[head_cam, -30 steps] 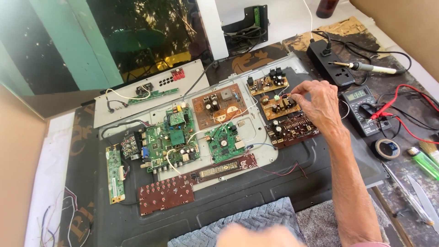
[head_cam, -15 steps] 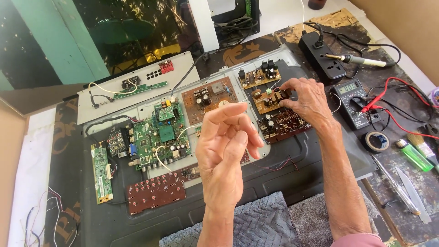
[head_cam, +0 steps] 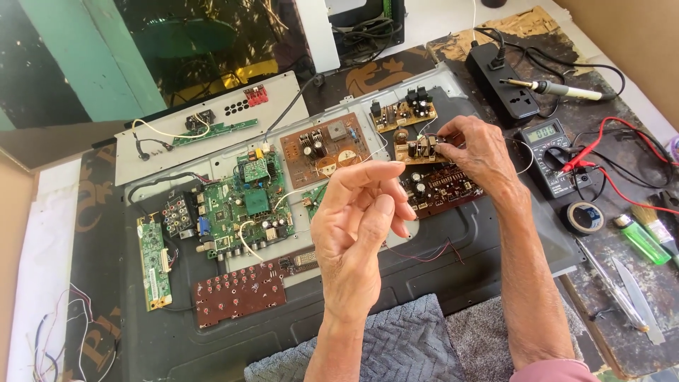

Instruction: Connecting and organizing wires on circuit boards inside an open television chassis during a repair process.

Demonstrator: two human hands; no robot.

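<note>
My right hand (head_cam: 477,152) reaches across the open metal chassis (head_cam: 453,233) and pinches a small brown circuit board (head_cam: 414,150) with black components by its right end. A darker board (head_cam: 442,187) lies just below it. My left hand (head_cam: 357,226) is raised in mid-air over the middle of the chassis. Its thumb presses against the curled fingers, and I see nothing between them. A green main board (head_cam: 247,205) with white wires sits to its left.
A multimeter (head_cam: 548,148) with red and black leads, a power strip (head_cam: 502,81), a soldering iron (head_cam: 559,88), a tape roll (head_cam: 585,217), a green lighter (head_cam: 642,239) and tweezers (head_cam: 622,290) lie on the right. A grey towel (head_cam: 403,346) is near me. A brown button board (head_cam: 240,293) lies front left.
My left hand has come up from the bottom edge and now hovers over the chassis with its fingers pinched. My right hand has stayed on the small brown board.
</note>
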